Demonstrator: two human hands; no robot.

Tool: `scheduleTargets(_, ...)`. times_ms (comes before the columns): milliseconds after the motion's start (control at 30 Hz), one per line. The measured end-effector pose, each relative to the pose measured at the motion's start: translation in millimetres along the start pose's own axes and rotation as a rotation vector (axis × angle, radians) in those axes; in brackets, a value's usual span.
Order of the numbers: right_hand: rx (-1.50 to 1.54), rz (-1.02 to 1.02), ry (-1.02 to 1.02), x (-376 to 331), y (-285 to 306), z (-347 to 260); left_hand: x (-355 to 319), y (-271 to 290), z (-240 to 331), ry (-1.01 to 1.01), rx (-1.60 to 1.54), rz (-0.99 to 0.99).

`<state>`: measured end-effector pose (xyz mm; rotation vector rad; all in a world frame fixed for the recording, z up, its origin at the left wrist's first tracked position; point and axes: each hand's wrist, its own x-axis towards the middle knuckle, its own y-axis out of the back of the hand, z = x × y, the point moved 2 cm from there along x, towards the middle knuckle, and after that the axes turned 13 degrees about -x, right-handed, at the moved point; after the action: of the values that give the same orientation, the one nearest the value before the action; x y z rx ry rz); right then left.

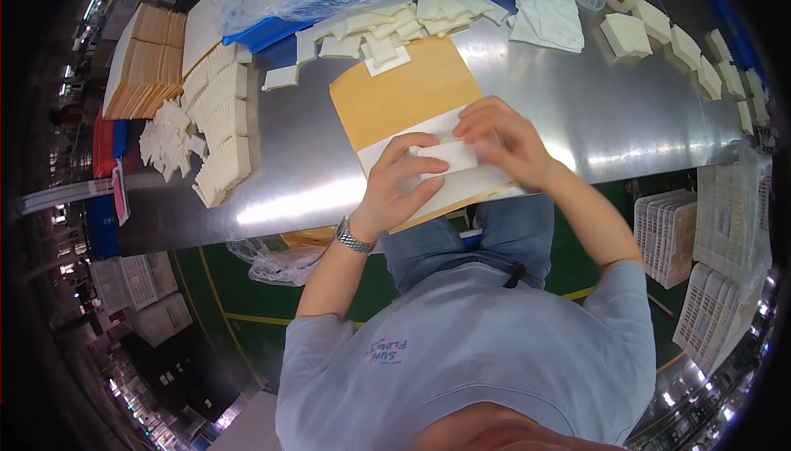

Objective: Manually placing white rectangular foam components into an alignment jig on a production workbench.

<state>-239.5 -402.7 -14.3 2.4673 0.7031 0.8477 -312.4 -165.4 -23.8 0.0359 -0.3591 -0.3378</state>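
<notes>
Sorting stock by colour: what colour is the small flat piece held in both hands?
White, the small flat piece; head view shows it.

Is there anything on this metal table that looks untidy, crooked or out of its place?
Mostly orderly. The cream pieces by the blue tray lie in a loose heap, unlike the neat rows at the left. The tan sheet sits askew, its near end past the table edge. Both hands, left and right, hold a small white piece.

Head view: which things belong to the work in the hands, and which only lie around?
In use: left hand, right hand, small white piece, tan sheet.
Lying about: loose white pieces, stacked rows, folded white cloth, blue bin.
</notes>
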Motion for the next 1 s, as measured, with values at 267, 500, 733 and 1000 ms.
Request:
scheduleTargets(267, -0.492, -0.086, 0.133, 116, -50, 93, 5, 1, -6, -0.012, -0.069, -0.031)
scheduleTargets(500, -0.278, 0.092, -0.165, 172, -48, 92, 8, 1, -3, -0.025, -0.084, -0.013)
scheduleTargets(733, 0.396, 0.314, -0.529, 103, 6, 61, 5, -7, -2, -0.100, -0.061, 0.034)
scheduleTargets(1000, 0.739, 0.386, -0.823, -5, 24, 47, 9, 23, 8, -0.205, 0.152, 0.100)
